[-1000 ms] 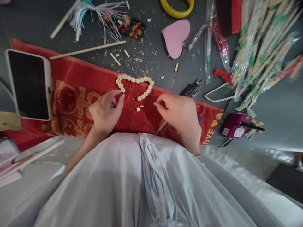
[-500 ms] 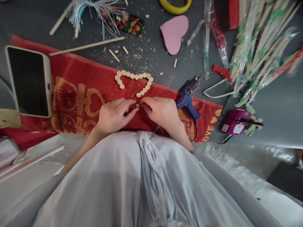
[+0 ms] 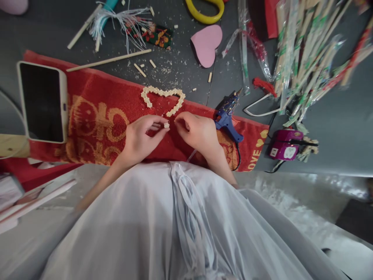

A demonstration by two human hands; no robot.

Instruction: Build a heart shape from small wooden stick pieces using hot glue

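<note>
A small, pale, short-cut wooden stick piece [image 3: 166, 125] is being pinched at the fingertips of the left hand [image 3: 139, 137], held just above the red towel with an orange pattern [image 3: 96, 116]. Just beyond it, an unfinished heart outline of pale little wooden pieces [image 3: 163, 99] is lying flat on the towel's far edge, its lower left side open. The piece is being kept close to the outline's lower tip.

My left hand [image 3: 140, 138] is curled palm-down, thumb and forefinger pinched together at their tips. My right hand [image 3: 198, 132] sits just beside it, fingers bent inward, fingertips close to the left's. Both forearms angle in toward my body.
</note>
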